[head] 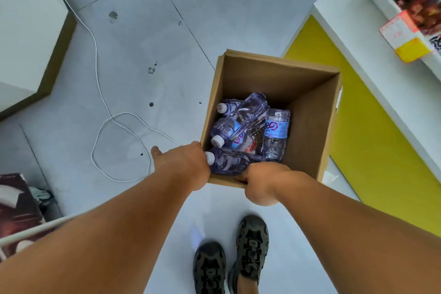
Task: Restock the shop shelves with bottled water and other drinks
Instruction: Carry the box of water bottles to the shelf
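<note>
Box of water bottles in hand, shelves not yet reached.
Both hands, left hand [188,162] and right hand [260,184], grip the cardboard box [307,93] rim, fingers curled; water bottles [248,131] all unshelved.

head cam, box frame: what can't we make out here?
- Left hand fingers: behind the cardboard box near corner, so its hold is unclear.
- Right hand fingers: curled over the box's near rim, tips hidden.
- Water bottles: piled over each other, so no exact count.
- Shelf goods at top right: blurred and cut off by the frame edge; the tag is unreadable.
- White cord: its ends leave the view.
</note>
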{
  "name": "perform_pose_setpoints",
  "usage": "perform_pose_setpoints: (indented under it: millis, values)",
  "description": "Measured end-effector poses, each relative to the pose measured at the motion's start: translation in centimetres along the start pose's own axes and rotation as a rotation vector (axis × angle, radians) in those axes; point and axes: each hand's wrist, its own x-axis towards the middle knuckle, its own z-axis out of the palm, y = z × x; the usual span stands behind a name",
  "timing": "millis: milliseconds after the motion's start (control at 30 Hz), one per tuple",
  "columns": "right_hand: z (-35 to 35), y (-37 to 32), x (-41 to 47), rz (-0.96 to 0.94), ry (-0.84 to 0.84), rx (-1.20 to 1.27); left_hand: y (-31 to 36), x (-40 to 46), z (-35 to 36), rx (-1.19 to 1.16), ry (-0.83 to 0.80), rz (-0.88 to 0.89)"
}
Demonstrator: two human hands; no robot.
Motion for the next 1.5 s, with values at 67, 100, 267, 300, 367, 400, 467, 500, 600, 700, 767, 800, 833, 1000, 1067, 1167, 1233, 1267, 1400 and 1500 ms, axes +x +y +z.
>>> perform_pose_setpoints:
  millis: [67,100,267,300,367,400,467,500,600,700,767,800,833,1000,1067,1167,1233,1267,1400,1500]
  values:
    - [1.6,0.2,-0.7,0.005,0.002,0.008,0.3,-0.8,1.2,0.006,0.011,0.015]
    - [2.3,0.3,-1.0,0.006,0.009,0.009,0.4,-1.3,1.8,0.010,0.016,0.021]
    - [6.5,1.2,-2.1,-0.007,0.029,0.022,1.1,-3.7,5.4,0.028,0.026,0.027]
    - [7.2,1.3,-2.2,-0.011,0.027,0.020,1.2,-4.1,5.9,0.023,0.027,0.025]
    - [8.6,1.5,-2.7,-0.021,0.034,0.004,1.4,-4.9,7.0,0.015,0.026,0.012]
    - [9.3,1.8,-2.9,-0.028,0.040,-0.001,1.7,-5.4,7.5,0.013,0.024,0.003]
    - [10.9,2.4,-3.4,-0.035,0.045,0.000,2.2,-6.5,8.8,0.013,0.017,-0.015]
    - [11.7,2.8,-3.6,-0.038,0.045,-0.004,2.5,-7.1,9.5,0.014,0.016,-0.024]
    - [14.0,4.1,-4.5,-0.059,0.049,-0.048,3.5,-8.9,12.0,0.006,0.005,-0.055]
    - [16.6,5.4,-5.7,-0.081,0.066,-0.079,4.7,-10.6,14.3,0.004,-0.002,-0.072]
    - [18.4,6.5,-6.7,-0.087,0.067,-0.081,5.7,-11.9,16.0,0.003,-0.005,-0.079]
    - [19.3,7.1,-7.3,-0.084,0.066,-0.080,6.3,-12.6,16.8,0.000,-0.006,-0.077]
    - [20.2,7.7,-7.8,-0.079,0.062,-0.077,6.8,-13.3,17.7,-0.001,-0.007,-0.072]
    - [24.8,9.7,-10.1,-0.044,0.045,-0.009,8.8,-16.3,21.2,0.043,-0.006,-0.018]
    - [26.5,10.3,-10.8,-0.026,0.037,0.034,9.5,-17.1,22.1,0.070,-0.008,0.005]
    - [29.0,11.0,-12.0,-0.001,0.036,0.110,10.5,-18.2,23.4,0.110,-0.021,0.037]
    - [30.8,11.6,-12.8,0.005,0.035,0.147,11.2,-19.2,24.5,0.132,-0.023,0.066]
    - [31.6,11.9,-13.2,0.004,0.029,0.156,11.5,-19.8,25.1,0.138,-0.021,0.076]
    - [34.3,12.8,-14.7,-0.020,-0.005,0.190,12.7,-21.9,27.1,0.182,-0.022,0.093]
    - [36.4,13.6,-15.6,-0.034,-0.022,0.235,13.9,-23.1,28.3,0.224,-0.001,0.102]
